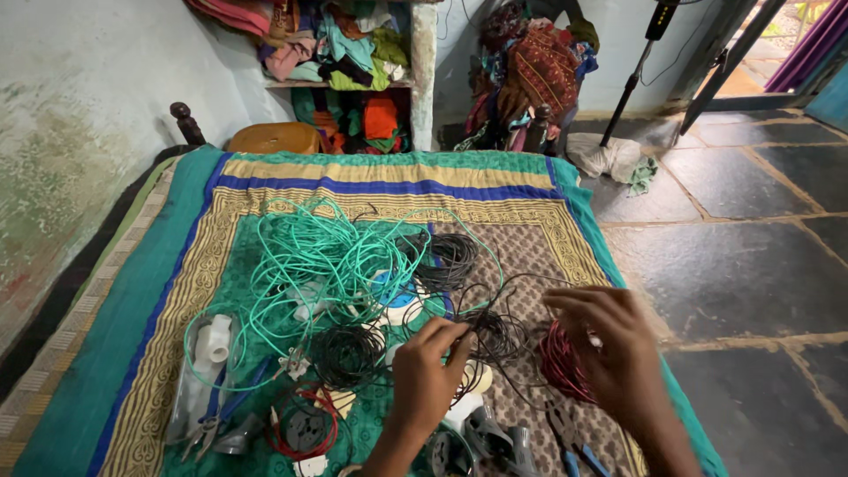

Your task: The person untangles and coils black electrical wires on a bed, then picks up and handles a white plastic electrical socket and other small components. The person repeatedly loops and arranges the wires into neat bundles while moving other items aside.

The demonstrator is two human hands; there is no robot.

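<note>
Patterned bed cover (530, 190) crowded with wire: left hand (424, 375) pinches black wire (495, 331), right hand (609, 349) grips a red coil (558, 364). Tugging now could cinch that black tangle or drag the green wire (327, 256) along.

From my remote view I see two bare forearms coming up from six o'clock, each ending in an uncovered hand. The left hand (427, 369) and right hand (609, 349) wear no gloves, rings, watch or bracelet that I can make out. No sleeves show; the fingers (579, 300) are bare.
</note>
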